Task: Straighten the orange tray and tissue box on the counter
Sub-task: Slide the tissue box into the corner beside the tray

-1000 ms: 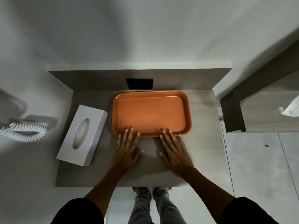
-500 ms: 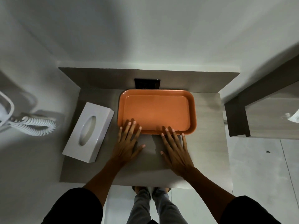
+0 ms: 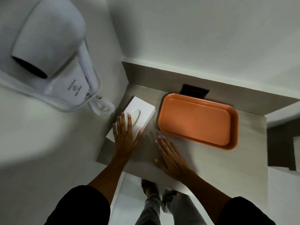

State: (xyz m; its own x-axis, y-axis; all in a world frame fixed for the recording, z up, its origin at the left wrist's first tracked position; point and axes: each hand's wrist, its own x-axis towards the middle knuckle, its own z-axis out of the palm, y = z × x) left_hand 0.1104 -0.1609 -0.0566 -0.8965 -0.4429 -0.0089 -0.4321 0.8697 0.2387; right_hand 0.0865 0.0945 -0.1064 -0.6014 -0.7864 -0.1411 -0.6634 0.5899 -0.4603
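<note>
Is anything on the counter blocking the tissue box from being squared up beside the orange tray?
Nothing visible does. The left hand already lies flat on the tissue box, and only a bare strip of counter separates the box from the orange tray. The right hand rests on the counter, apart from both.

Tissue box (image 3: 142, 109) left of tray (image 3: 198, 120) on counter (image 3: 211, 168)
</note>
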